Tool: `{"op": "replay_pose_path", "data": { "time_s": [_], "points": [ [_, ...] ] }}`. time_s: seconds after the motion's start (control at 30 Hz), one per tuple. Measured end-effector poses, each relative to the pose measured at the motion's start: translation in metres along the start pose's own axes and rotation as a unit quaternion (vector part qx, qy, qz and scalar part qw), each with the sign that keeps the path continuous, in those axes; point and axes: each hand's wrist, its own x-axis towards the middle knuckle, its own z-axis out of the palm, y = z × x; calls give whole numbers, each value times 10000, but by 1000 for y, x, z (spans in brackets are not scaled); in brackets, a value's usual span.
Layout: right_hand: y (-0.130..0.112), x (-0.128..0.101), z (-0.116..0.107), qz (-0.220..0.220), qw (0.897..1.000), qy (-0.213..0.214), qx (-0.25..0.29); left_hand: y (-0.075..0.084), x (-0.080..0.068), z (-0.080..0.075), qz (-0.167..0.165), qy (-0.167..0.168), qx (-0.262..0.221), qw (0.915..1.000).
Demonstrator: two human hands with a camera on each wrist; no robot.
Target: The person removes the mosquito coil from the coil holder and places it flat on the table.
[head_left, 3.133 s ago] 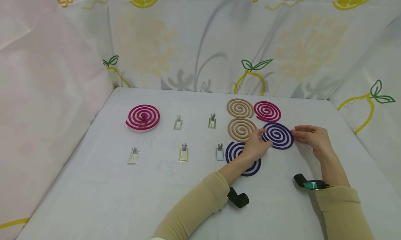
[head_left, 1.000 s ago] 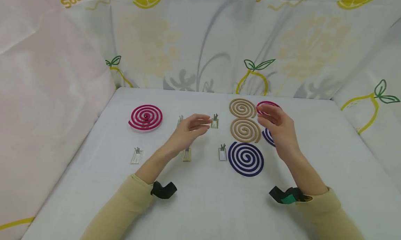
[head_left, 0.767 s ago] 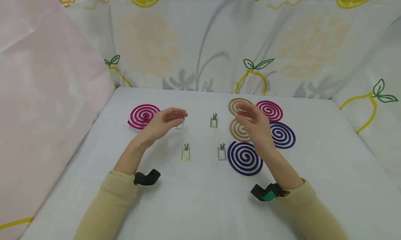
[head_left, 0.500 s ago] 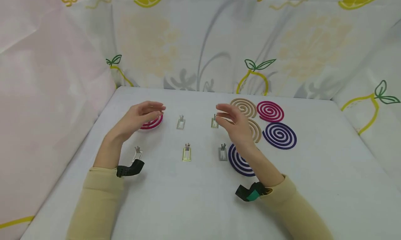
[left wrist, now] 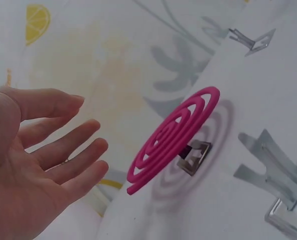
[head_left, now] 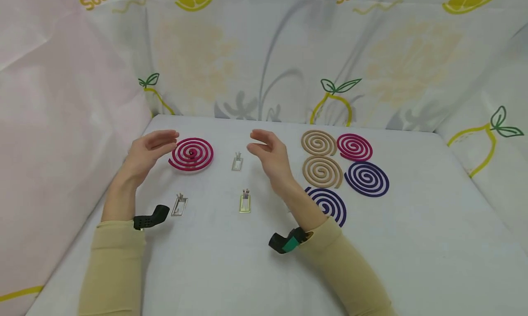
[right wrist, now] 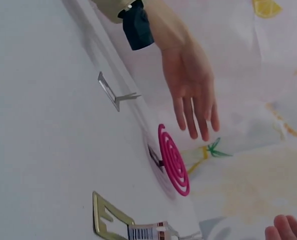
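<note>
A pink spiral coil (head_left: 191, 154) sits raised on a small metal stand at the table's back left; the left wrist view shows the coil (left wrist: 173, 140) tilted on that stand (left wrist: 193, 157). My left hand (head_left: 158, 141) hovers open just left of it, palm facing the coil, touching nothing. My right hand (head_left: 260, 144) hovers open to the right, beyond a bare metal stand (head_left: 237, 162), holding nothing. In the right wrist view the left hand (right wrist: 191, 90) hangs above the pink coil (right wrist: 173, 160) with straight fingers.
Two more bare stands (head_left: 179, 205) (head_left: 245, 201) lie nearer me. At the right lie two tan coils (head_left: 318, 142) (head_left: 322, 171), a pink coil (head_left: 354, 146) and two purple coils (head_left: 366, 179) (head_left: 327, 203), the nearer one partly under my right forearm. Cloth walls enclose the table.
Both hands let go of the purple coil at the right and swept leftwards across the table, empty. They now flank the pink coil on its stand.
</note>
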Motion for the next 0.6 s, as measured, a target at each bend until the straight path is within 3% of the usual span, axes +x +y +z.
{"op": "replay_pose_path", "data": {
  "time_s": [0.2, 0.4, 0.6],
  "points": [
    [7, 8, 27, 163, 9997, -6, 168, -14, 1, -4, -317, 256, -456, 9981],
    [15, 12, 53, 317, 9988, 66, 369, -22, 5, -4, -687, 284, -573, 9956],
    [20, 13, 68, 396, 9977, 138, 539, -29, 5, -4, -558, 147, -1252, 9905]
  ]
}}
